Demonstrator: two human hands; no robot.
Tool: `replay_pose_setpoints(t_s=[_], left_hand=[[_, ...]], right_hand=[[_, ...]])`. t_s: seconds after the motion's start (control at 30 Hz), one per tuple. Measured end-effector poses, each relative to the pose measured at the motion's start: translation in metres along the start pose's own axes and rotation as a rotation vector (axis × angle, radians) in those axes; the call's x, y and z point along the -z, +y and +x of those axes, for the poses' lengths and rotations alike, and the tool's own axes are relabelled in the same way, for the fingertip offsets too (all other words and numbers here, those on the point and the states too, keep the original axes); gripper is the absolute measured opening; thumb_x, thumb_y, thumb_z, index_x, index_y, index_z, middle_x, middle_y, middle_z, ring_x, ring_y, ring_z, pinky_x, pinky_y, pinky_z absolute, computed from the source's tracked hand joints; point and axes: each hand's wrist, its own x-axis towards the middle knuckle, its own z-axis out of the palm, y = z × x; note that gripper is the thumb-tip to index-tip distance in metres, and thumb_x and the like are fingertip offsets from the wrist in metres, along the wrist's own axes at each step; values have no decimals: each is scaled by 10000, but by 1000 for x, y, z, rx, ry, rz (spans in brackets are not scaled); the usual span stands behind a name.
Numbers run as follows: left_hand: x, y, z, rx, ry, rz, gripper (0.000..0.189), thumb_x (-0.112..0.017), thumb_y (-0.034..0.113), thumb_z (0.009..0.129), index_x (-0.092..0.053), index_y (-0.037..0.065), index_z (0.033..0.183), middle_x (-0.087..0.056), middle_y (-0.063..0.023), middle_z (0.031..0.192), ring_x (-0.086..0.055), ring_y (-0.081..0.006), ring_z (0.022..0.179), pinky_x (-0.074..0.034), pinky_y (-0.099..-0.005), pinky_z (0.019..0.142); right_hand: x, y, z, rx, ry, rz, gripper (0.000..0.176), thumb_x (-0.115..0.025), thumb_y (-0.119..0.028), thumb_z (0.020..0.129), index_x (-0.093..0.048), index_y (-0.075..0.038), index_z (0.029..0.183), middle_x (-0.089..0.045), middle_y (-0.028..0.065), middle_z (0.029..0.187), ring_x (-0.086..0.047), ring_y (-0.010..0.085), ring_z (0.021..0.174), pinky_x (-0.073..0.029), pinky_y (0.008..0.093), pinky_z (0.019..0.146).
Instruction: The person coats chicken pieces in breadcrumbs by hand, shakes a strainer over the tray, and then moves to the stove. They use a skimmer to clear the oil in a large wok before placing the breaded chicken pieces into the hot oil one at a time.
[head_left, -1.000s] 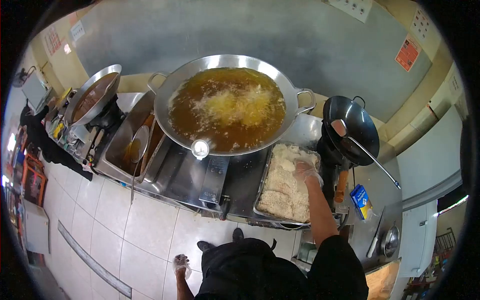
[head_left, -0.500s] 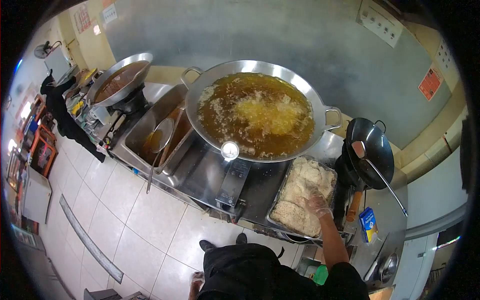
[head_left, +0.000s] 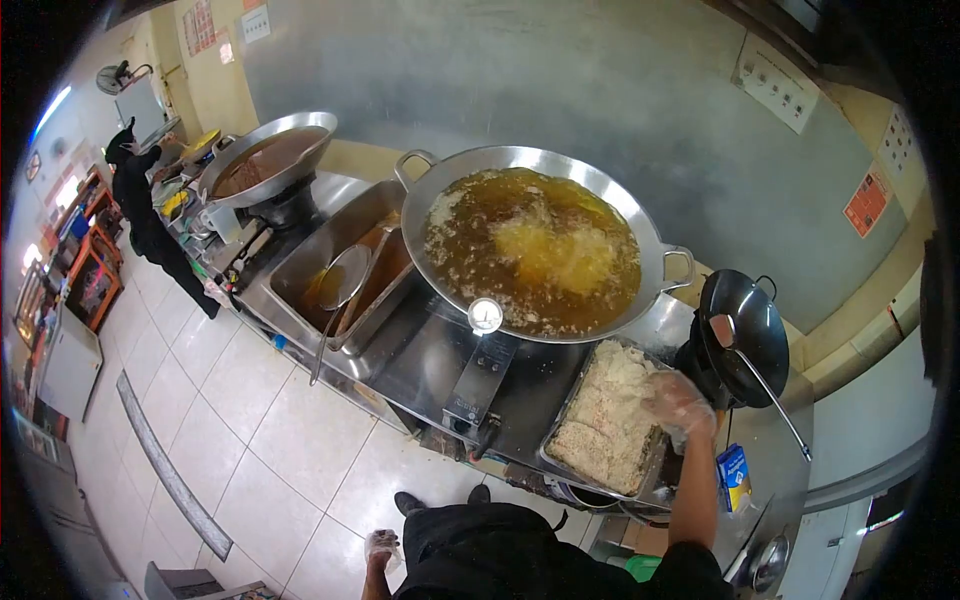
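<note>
My right hand [head_left: 682, 405], in a clear plastic glove, is at the right side of a metal tray [head_left: 545, 455]. Its fingers are blurred and overlap the pale, crumbly breading [head_left: 615, 400] heaped there, so I cannot tell whether they grip any. Flatter, coarse-coated pieces show at the tray's near left end. My left hand [head_left: 381, 547], also gloved, hangs low beside my black apron, fingers loosely bent and holding nothing visible. Just behind the tray, a large two-handled pan [head_left: 655, 270] holds bubbling yellow-brown oil [head_left: 530, 250]. A round dial thermometer [head_left: 485, 316] sits at its near rim.
Left of the pan, a skimmer [head_left: 345, 277] rests across a steel basin [head_left: 285, 285]. Farther left stands another wide pan [head_left: 262, 190] of brown liquid. A black wok [head_left: 740, 335] with a long-handled spatula [head_left: 765, 380] and a blue box [head_left: 733, 475] are at right. Another person [head_left: 140, 200] works far left.
My right hand has lifted and shifted right and up from the middle of the breading to the tray's right side. More of my left hand shows. The whole view has shifted slightly.
</note>
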Motion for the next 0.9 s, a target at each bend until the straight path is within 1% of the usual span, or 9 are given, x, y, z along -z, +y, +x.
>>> replay_pose_setpoints(t_s=[0.23, 0.33, 0.4, 0.47, 0.5, 0.53, 0.67, 0.73, 0.9], left_hand=[[-2, -21, -4, -84, -65, 170, 171, -546, 153, 783, -556, -14, 747, -564, -78, 663, -549, -158, 583, -445, -268, 507], [-7, -27, -9, 47, 25, 140, 143, -530, 111, 760, -558, 29, 647, -554, -34, 614, -528, -113, 542, -422, -254, 463], [2, -53, -5, -515, 2, 724, 115, -588, 134, 678, -556, 43, 617, -539, 1, 577, -483, -88, 522, -374, -244, 447], [-5, -50, -15, -39, 96, 299, 142, -594, 173, 660, -550, 48, 607, -527, -19, 564, -463, -81, 515, -359, -252, 448], [0, -49, -25, -173, -25, 331, 188, -570, 210, 690, -537, 53, 591, -508, -14, 552, -455, -83, 513, -353, -270, 451], [-1, -41, -44, -356, -25, 459, 184, -561, 204, 695, -539, 54, 590, -502, 18, 551, -446, -84, 509, -347, -280, 452], [-9, -93, -49, -273, -84, -349, 464, -593, -45, 562, -477, -9, 1010, -545, -110, 863, -552, -214, 779, -477, -340, 639], [-6, -88, -60, -86, -181, -316, 426, -629, 3, 577, -487, -28, 977, -541, -96, 846, -548, -200, 760, -469, -313, 619], [-6, -76, -60, -71, -112, 76, 291, -590, 49, 640, -501, 7, 914, -533, -84, 777, -540, -196, 693, -453, -325, 572]], right_hand=[[201, -177, 56, -41, -208, 313, 393, -604, -289, 639, -581, -31, 935, -603, 106, 820, -570, 194, 725, -452, 338, 680], [184, -163, 116, 299, -54, 390, 409, -612, -283, 627, -581, -48, 961, -597, 113, 904, -568, 221, 827, -444, 353, 739], [163, -155, 178, 433, -67, 198, 392, -597, -293, 663, -574, -69, 984, -583, 109, 943, -555, 216, 868, -425, 338, 790], [128, -159, 234, 543, 15, -33, 331, -562, -246, 714, -563, -83, 1003, -567, 90, 988, -538, 227, 905, -413, 340, 843], [114, -166, 254, 581, 76, -150, 318, -551, -233, 729, -557, -86, 1011, -559, 85, 1008, -529, 229, 921, -407, 340, 859], [106, -172, 268, 532, 43, -130, 334, -551, -243, 728, -550, -84, 1022, -547, 89, 1028, -521, 227, 938, -399, 338, 860], [85, -187, 315, 212, -315, 177, 375, -537, -270, 739, -525, -101, 1073, -496, 105, 1120, -487, 222, 1008, -364, 335, 884], [101, -201, 309, 127, -353, 125, 377, -530, -251, 748, -513, -126, 1104, -470, 112, 1158, -473, 218, 1031, -355, 335, 891], [86, -124, 317, 402, 220, 9, 346, -518, -200, 787, -483, -71, 1106, -515, 116, 1086, -492, 235, 955, -381, 346, 855]])
